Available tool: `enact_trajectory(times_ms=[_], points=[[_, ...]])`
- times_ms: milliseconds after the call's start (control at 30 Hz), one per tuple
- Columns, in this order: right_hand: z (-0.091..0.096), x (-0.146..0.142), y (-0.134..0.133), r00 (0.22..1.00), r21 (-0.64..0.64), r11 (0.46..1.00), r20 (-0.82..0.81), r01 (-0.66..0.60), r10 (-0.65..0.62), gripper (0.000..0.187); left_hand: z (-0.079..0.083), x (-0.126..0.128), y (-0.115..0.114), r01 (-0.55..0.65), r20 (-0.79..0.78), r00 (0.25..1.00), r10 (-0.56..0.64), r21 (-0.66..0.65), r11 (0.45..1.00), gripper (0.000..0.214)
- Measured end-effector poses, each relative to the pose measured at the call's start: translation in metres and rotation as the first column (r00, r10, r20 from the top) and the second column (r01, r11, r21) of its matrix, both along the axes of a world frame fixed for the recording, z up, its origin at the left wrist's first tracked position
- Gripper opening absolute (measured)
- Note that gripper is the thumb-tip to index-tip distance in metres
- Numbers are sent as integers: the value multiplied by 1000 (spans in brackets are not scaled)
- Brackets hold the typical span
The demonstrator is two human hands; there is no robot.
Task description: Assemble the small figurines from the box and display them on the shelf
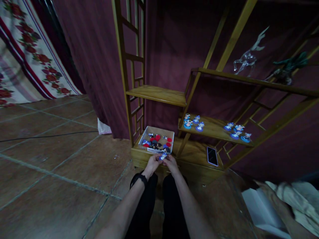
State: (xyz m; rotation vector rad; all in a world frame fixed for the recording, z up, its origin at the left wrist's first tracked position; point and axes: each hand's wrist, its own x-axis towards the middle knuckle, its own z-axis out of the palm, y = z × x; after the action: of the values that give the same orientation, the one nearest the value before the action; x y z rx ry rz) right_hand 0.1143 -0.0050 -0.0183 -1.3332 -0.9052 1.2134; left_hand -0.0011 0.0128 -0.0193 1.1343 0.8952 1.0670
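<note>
Both my hands meet just in front of a wooden shelf's base. My left hand (152, 162) and my right hand (170, 161) are closed together on a small blue and white figurine (163, 155). Right behind them sits an open cardboard box (157, 130) with several small figurines and red round bases inside. More blue and white figurines (192, 122) stand on the low shelf board to the right, and another group of figurines (238, 131) stands farther right. A dark band is on my left wrist.
The wooden shelf unit (159, 94) stands against a dark red curtain. A phone (212, 155) lies on its base board. A glass deer (248, 56) and a dark ornament (286, 68) stand on the upper shelf. White paper and cloth (271, 209) lie at the lower right. A cable crosses the tiled floor at left.
</note>
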Motion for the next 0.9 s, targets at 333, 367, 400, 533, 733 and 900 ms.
enact_trajectory(times_ms=[333, 367, 400, 533, 733, 900], points=[[-3, 2, -2, 1000, 6, 1000, -6, -15, 15, 24, 8, -2, -2, -8, -46, 999, 7, -18, 1000, 24], [-2, 2, -2, 1000, 8, 1000, -6, -14, 14, 24, 8, -2, -2, -9, -42, 999, 8, -19, 1000, 23], [-2, 2, -2, 1000, 9, 1000, -5, -14, 14, 24, 8, -2, -2, -10, -39, 999, 9, -20, 1000, 22], [1, 2, -3, 999, 10, 1000, 18, -28, 28, 23, 9, -1, -4, -36, -35, 999, 35, -19, 999, 19], [1, 2, -4, 998, 14, 999, 37, -45, 45, 18, 8, 0, -3, -89, -72, 993, 90, 17, 996, 14], [-1, 2, -4, 999, 13, 999, 35, -36, 35, 19, 2, 0, 2, -149, -134, 978, 157, 70, 986, 14]])
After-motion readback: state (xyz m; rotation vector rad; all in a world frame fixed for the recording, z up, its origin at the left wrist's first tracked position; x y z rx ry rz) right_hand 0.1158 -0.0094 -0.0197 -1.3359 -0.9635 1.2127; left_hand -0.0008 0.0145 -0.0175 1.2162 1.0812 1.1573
